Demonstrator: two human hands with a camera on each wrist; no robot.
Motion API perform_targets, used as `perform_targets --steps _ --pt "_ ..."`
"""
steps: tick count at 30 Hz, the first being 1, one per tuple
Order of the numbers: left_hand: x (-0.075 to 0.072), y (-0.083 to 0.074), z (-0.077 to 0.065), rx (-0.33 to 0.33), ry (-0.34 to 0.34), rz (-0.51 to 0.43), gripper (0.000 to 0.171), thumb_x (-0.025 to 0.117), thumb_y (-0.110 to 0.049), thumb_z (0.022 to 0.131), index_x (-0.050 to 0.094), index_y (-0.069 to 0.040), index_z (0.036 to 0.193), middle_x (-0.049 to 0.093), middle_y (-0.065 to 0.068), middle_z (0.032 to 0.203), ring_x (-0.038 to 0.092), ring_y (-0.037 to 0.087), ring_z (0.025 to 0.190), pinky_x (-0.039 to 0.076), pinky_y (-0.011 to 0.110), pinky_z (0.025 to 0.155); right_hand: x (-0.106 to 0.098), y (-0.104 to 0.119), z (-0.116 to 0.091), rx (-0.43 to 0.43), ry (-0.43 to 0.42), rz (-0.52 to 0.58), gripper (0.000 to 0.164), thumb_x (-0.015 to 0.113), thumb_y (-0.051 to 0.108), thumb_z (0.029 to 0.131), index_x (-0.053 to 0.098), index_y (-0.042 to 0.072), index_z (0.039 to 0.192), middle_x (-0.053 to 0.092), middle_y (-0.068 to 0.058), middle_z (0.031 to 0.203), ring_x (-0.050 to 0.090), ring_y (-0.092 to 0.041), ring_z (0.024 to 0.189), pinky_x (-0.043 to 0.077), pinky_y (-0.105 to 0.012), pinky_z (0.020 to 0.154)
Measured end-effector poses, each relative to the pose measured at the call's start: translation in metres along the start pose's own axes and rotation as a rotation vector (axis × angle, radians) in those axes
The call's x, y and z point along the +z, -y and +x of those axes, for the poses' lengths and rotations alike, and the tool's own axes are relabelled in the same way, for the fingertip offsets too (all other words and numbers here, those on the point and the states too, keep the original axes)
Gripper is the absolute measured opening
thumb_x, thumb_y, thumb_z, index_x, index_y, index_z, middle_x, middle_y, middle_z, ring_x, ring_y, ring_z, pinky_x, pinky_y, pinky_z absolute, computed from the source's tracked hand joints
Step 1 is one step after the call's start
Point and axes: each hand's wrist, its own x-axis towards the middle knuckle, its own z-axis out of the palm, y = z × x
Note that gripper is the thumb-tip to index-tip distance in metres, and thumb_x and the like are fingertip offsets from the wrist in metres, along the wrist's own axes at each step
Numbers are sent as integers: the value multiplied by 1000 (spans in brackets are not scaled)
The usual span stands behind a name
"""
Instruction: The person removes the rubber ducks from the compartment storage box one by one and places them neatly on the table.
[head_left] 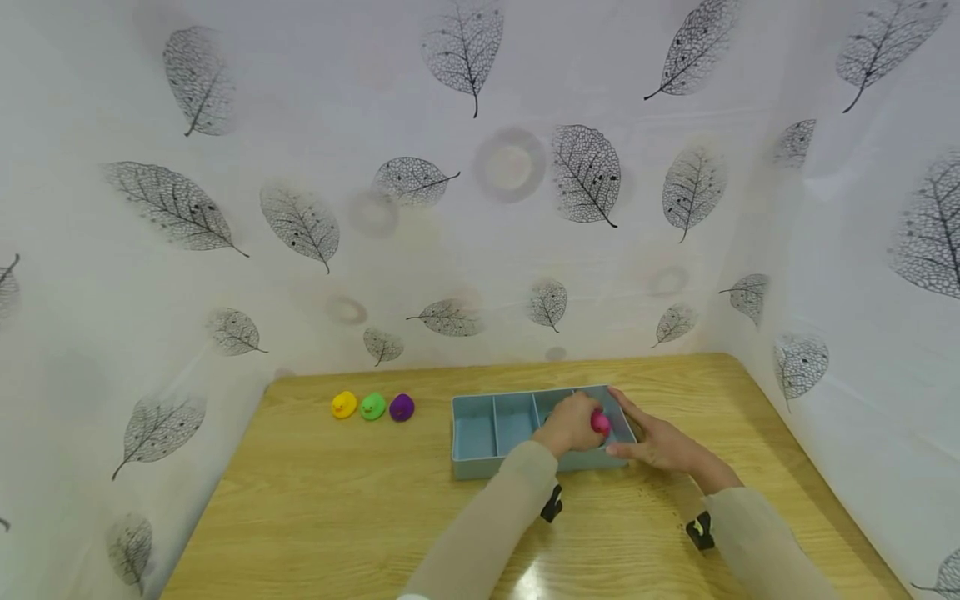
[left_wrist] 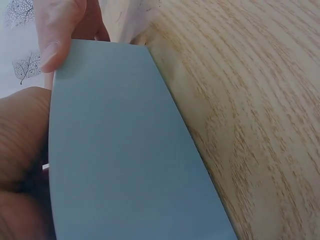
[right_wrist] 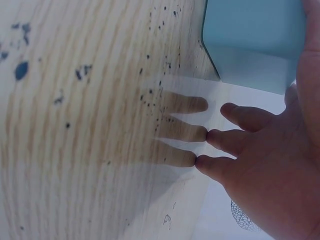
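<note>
A blue-grey divided box (head_left: 474, 468) stands on the table. My left hand (head_left: 572, 422) reaches down into its right end and holds a pink rubber duck (head_left: 601, 422), with the fingers around the duck's far side. Most of that hand is hidden behind the box's front wall in the left wrist view. My right hand (head_left: 660, 443) grips the right end of the box, its thumb at the front corner and a finger at the back corner. The other fingers (right_wrist: 227, 142) of that hand extend down to the tabletop in the right wrist view.
Left of the box, a yellow duck (head_left: 344, 405), a green duck (head_left: 372, 407) and a purple duck (head_left: 402, 407) sit in a row. The wooden table (head_left: 315, 508) meets a leaf-printed white sheet (head_left: 495, 250) at the back and sides.
</note>
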Motion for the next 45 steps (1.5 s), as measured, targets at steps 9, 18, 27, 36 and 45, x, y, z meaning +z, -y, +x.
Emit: perform_targets --steps 9,18,27,36,45 --pt "3 2 3 -9 -12 44 41 81 -28 91 74 -16 130 68 -1 115 59 8 87 54 20 77 0 3 0 3 -1 -15 104 73 43 99 -2 31 171 15 -34 170 34 -67 144 40 -78 108" --pt "6 1 1 -51 -37 72 24 76 -32 95 77 -21 116 65 -5 108 55 9 81 53 30 76 0 4 1 20 -3 -1 105 73 44 98 -2 32 171 14 -33 171 33 -67 145 38 -79 109" --pt "7 -6 2 -121 -50 132 19 76 -37 95 76 -26 110 65 -8 108 58 10 82 56 35 82 0 2 0 10 -8 -22 105 74 43 98 -2 33 170 17 -32 171 37 -67 142 41 -77 108" --pt "8 -7 5 -116 -58 148 12 75 -34 95 76 -25 101 62 -6 100 55 11 78 53 32 75 -1 3 0 -13 -8 -25 105 74 42 98 -2 30 171 19 -34 169 39 -68 140 41 -78 107" --pt "10 -7 5 -120 -72 164 17 81 -35 90 78 -25 103 64 -6 100 61 11 84 57 34 80 0 2 1 -12 -9 -22 106 74 42 98 -2 31 171 19 -34 169 38 -68 141 40 -78 108"
